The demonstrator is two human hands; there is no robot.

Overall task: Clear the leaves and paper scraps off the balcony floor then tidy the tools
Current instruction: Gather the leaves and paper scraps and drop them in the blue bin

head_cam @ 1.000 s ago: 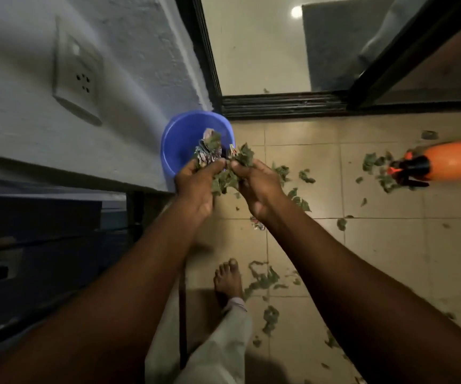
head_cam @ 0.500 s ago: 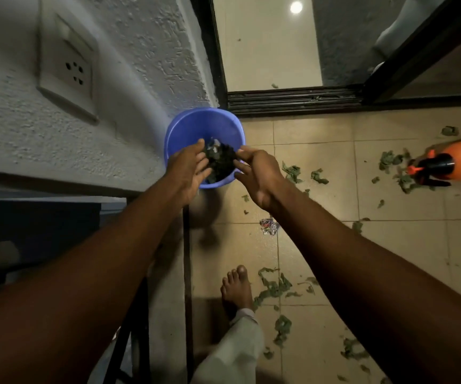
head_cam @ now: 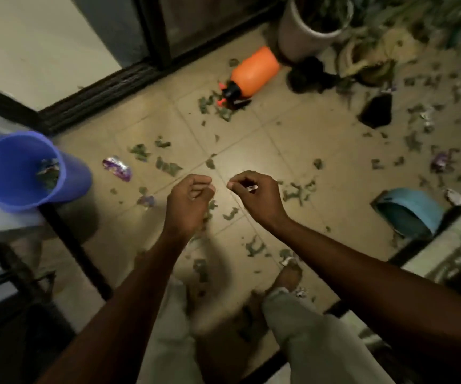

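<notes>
While both arms reach forward over the tiled floor (head_cam: 254, 139), the left hand (head_cam: 189, 200) hangs loosely curled with nothing visible in it. Just to its right, the right hand (head_cam: 254, 195) has its fingers curled in too. A small pale speck shows between the fingers, too blurred to tell whether it is a scrap being pinched.

Green leaves (head_cam: 165, 166) lie scattered on the tiles under and all around the hands, thickest far to the right of the right hand. A crumpled purple scrap (head_cam: 117, 169) lies on the floor beyond and to the left of the left hand, and a smaller scrap (head_cam: 146, 200) lies just left of that hand. Well to the left of the left hand stands the blue bucket (head_cam: 2, 173), upright, with leaves and a shiny scrap inside it.

Beyond both hands the orange spray bottle (head_cam: 254, 72) lies on its side among leaves, its black nozzle end turned toward the hands. Past it stands a white plant pot (head_cam: 301, 37). A dark object (head_cam: 376, 110) lies beyond and to the right of the right hand; what it is cannot be told. A teal bowl (head_cam: 409, 212), tipped on its edge, rests well to the right of that hand. Below the hands show pale trouser legs and a bare foot (head_cam: 287, 275) on the tiles.
</notes>
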